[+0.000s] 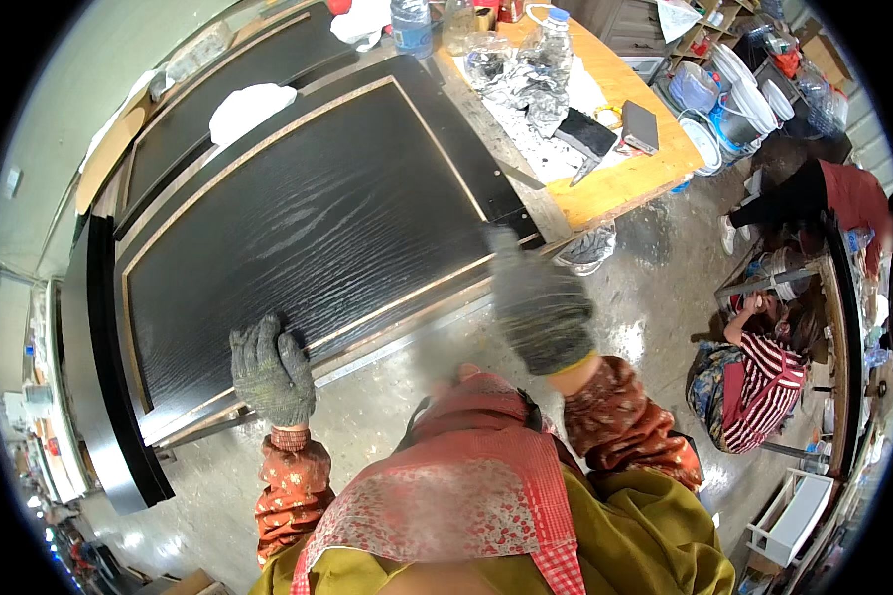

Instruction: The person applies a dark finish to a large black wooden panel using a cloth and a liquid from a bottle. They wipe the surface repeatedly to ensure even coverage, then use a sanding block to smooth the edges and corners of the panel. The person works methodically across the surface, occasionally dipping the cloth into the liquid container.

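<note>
The left hand (271, 370), in a grey knit glove, lay flat with fingers spread on the near edge of a large black door panel (308, 228), pressing on it without closing round anything. The right hand (539, 307), gloved the same, was blurred; it hovered at the panel's near right corner, fingers loosely curled, and whether it touched or gripped the edge could not be told. There was one such panel under the hands, with a thin pale inlay line framing its grained centre. A second dark panel (238, 74) lay beyond it, partly cut off by the rim, with one white cloth (250, 107) between the two. To the right stood a wooden worktop (625, 183) carrying crumpled foil (531, 89), at least two clear plastic bottles (556, 35) and a small dark block (641, 126); its far clutter was too small to count. One person in a striped top (759, 382) crouched on the floor at the right, largely hidden.
</note>
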The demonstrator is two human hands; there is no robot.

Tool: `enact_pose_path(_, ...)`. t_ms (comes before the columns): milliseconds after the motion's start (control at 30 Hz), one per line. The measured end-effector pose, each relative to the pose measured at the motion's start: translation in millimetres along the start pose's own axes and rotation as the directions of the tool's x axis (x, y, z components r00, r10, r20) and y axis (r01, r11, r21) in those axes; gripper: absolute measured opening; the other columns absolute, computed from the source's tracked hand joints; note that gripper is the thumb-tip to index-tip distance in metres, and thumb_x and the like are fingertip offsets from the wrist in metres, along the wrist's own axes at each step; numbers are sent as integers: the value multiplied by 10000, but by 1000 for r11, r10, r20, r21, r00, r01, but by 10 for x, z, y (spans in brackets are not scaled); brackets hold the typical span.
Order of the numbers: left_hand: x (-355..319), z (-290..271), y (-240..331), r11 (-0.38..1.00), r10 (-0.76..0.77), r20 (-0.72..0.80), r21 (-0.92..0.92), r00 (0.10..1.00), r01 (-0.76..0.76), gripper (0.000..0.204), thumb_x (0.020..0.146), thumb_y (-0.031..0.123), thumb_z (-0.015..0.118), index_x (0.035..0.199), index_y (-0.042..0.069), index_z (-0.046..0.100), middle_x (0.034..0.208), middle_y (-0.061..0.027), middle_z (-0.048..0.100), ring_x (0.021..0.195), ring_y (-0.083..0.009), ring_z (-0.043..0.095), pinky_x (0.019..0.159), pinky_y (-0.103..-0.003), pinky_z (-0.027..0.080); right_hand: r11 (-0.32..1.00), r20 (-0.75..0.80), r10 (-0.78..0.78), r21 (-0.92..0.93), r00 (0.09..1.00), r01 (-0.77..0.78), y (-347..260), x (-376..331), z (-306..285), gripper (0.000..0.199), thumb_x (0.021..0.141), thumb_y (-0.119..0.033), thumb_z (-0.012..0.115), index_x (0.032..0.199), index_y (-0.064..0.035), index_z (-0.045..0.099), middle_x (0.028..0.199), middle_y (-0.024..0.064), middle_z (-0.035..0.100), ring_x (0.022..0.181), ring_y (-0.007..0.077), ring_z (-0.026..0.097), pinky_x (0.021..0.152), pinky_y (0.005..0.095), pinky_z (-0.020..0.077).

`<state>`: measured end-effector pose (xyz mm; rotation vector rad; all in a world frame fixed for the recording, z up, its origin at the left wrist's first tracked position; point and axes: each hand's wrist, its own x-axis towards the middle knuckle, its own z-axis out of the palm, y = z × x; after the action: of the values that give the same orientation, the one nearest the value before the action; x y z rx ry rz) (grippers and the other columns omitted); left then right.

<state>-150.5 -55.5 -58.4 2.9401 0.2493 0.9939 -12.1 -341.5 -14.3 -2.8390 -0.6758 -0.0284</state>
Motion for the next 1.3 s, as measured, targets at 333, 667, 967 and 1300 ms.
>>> enact_pose_path(333,6,27,49,1000,13,-23,15,1000,-12,240,906,139,526,1075,16,642,1006,-160,655,973,-353,621,993,-528,418,982,-196,-180,18,964,187,363,-588,249,431,906,-204,563,1312,-63,528,1258,143,596,843,249,661,647,369,528)
enact_pose_path(667,-9,-6,53,999,-19,-24,35,1000,20,243,878,143,576,1093,45,630,1026,-133,662,991,-347,614,999,-524,416,960,-225,169,259,960,-108,600,-512,215,357,958,-125,530,1314,-113,556,1031,120,700,729,281,668,629,349,513)
enact_pose_path(967,-68,-39,-115,995,-37,-5,98,999,37,329,866,180,628,1165,43,613,1200,-165,601,1128,-353,558,1060,-523,367,976,-323,-70,171,944,131,286,-170,268,280,950,-99,567,1228,-80,599,1148,115,680,927,279,696,740,348,545)
enact_pose_path(1300,-658,-475,-1556,889,-406,11,234,914,393,378,857,247,665,1185,65,622,1232,-151,601,1194,-362,520,1066,-452,371,980,-482,-198,-97,853,172,-133,-13,608,337,966,-155,515,1281,-48,564,996,129,711,729,274,692,608,378,533)
